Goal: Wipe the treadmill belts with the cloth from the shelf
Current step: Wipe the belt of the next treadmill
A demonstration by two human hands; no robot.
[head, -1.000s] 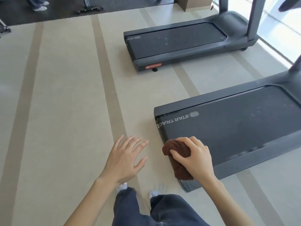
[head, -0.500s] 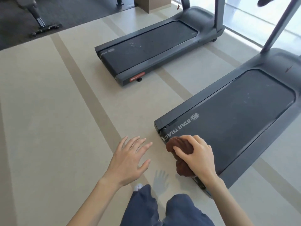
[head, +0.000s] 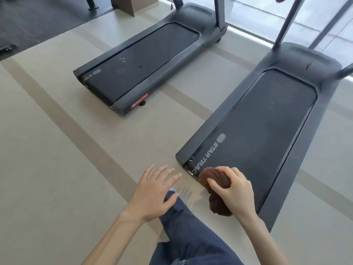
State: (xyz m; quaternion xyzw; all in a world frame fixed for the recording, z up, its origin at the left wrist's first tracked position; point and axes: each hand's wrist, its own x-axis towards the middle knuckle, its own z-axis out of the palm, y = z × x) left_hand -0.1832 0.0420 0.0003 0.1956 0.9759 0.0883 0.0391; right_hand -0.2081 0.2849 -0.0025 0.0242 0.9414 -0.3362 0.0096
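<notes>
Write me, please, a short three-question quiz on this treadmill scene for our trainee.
1. True or false: the right hand grips the cloth.
2. The left hand is: A) holding a bottle; B) open, holding nothing; C) resting on the cloth.
3. Which has pale spots on its belt, the near treadmill or the far treadmill?

Key: 1 true; 2 B; 3 the far one.
</notes>
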